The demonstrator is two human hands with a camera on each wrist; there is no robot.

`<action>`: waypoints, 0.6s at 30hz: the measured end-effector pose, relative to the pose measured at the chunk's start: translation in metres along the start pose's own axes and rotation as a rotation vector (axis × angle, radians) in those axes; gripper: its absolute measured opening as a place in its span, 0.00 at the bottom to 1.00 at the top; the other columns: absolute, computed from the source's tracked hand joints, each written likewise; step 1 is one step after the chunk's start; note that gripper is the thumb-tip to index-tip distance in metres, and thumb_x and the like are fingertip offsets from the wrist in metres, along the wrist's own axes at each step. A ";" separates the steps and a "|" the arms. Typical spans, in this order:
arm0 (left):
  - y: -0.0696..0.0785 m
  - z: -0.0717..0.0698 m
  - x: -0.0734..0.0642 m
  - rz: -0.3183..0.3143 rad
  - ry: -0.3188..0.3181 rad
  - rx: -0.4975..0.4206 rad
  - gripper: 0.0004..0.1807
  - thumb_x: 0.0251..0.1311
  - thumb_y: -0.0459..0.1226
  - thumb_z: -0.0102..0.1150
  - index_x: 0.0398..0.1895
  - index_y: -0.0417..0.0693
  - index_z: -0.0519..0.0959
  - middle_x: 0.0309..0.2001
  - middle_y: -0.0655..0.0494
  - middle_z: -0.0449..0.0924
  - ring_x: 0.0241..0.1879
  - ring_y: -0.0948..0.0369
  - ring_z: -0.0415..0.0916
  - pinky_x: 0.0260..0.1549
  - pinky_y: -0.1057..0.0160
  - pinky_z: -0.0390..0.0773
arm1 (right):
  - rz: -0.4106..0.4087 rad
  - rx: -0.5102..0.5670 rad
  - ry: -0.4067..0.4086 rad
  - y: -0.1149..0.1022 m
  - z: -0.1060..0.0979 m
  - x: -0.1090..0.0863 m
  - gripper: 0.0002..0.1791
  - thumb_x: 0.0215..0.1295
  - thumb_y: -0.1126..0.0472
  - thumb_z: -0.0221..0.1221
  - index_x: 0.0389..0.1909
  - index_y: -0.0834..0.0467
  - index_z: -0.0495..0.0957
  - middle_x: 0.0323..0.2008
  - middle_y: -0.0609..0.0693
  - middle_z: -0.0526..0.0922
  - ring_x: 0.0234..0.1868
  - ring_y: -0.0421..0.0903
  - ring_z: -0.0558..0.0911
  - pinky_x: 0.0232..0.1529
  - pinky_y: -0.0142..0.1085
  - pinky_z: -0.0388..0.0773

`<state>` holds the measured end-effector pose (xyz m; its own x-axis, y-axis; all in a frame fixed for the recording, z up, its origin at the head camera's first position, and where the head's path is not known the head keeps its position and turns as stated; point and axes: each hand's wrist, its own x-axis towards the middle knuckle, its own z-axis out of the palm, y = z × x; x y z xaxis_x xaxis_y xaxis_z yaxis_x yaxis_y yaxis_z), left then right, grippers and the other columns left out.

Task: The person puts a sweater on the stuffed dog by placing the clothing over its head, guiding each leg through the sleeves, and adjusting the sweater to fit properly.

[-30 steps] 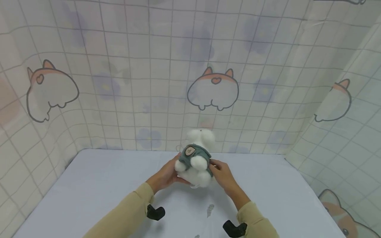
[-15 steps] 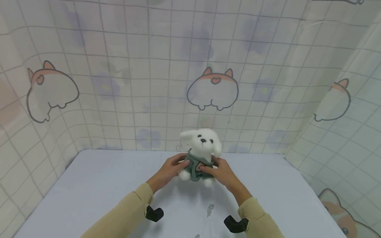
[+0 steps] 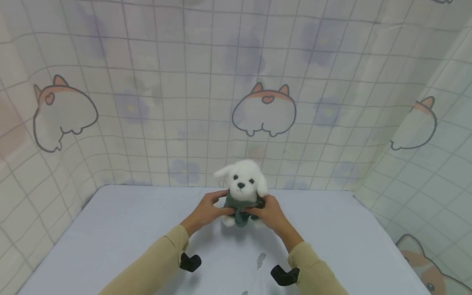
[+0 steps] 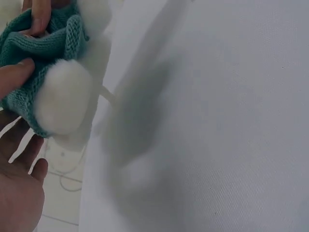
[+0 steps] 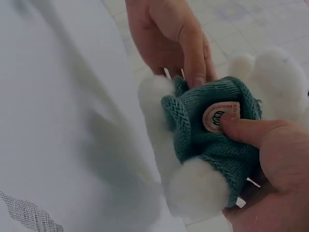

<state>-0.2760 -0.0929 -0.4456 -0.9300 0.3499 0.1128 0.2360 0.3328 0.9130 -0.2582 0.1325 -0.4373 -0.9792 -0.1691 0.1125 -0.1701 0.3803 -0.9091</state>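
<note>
A white plush dog [image 3: 245, 176] in a green knitted sweater [image 5: 212, 96] faces the head camera, upright near the table's far edge. My left hand [image 3: 208, 211] grips it from the left, thumb on the sweater's front and fingers round the side. From the right, my right hand [image 3: 271, 213] holds it the same way, its thumb pressing beside the round badge [image 5: 219, 116] in the right wrist view. One ear sticks out to the left and the other hangs down. A fluffy white paw [image 4: 65, 96] shows below the knit in the left wrist view.
The white table [image 3: 129, 229] has a grey worn patch [image 3: 261, 261] near the middle front. Behind it hangs a checked curtain [image 3: 206, 102] printed with corgis, which folds round both sides. Black wrist mounts [image 3: 284, 275] sit below both sleeves.
The plush dog has turned from its back to its front, facing the head camera, then shifted slightly left and straightened. Both hands have changed their hold, thumbs now on the sweater's front.
</note>
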 end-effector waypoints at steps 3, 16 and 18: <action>-0.001 -0.001 0.003 0.048 0.019 0.017 0.34 0.50 0.40 0.72 0.64 0.52 0.74 0.62 0.54 0.77 0.67 0.54 0.67 0.69 0.47 0.62 | 0.002 -0.015 0.024 0.003 0.005 0.004 0.33 0.52 0.59 0.72 0.59 0.60 0.73 0.58 0.55 0.79 0.64 0.53 0.74 0.68 0.52 0.66; -0.015 0.005 0.017 0.141 0.151 0.152 0.32 0.50 0.29 0.70 0.62 0.45 0.75 0.59 0.46 0.78 0.61 0.50 0.75 0.56 0.56 0.78 | 0.026 -0.041 0.074 0.022 0.019 0.025 0.31 0.50 0.62 0.71 0.57 0.61 0.74 0.56 0.57 0.80 0.60 0.56 0.77 0.64 0.52 0.70; -0.018 0.005 0.019 0.142 0.163 0.171 0.33 0.50 0.29 0.70 0.63 0.44 0.74 0.59 0.45 0.78 0.60 0.50 0.75 0.55 0.57 0.79 | 0.018 -0.061 0.083 0.027 0.021 0.028 0.30 0.50 0.62 0.71 0.56 0.61 0.75 0.55 0.58 0.81 0.59 0.56 0.78 0.63 0.51 0.72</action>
<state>-0.2966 -0.0875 -0.4619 -0.9140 0.2623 0.3094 0.3985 0.4382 0.8057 -0.2883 0.1187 -0.4671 -0.9875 -0.0866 0.1318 -0.1565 0.4376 -0.8855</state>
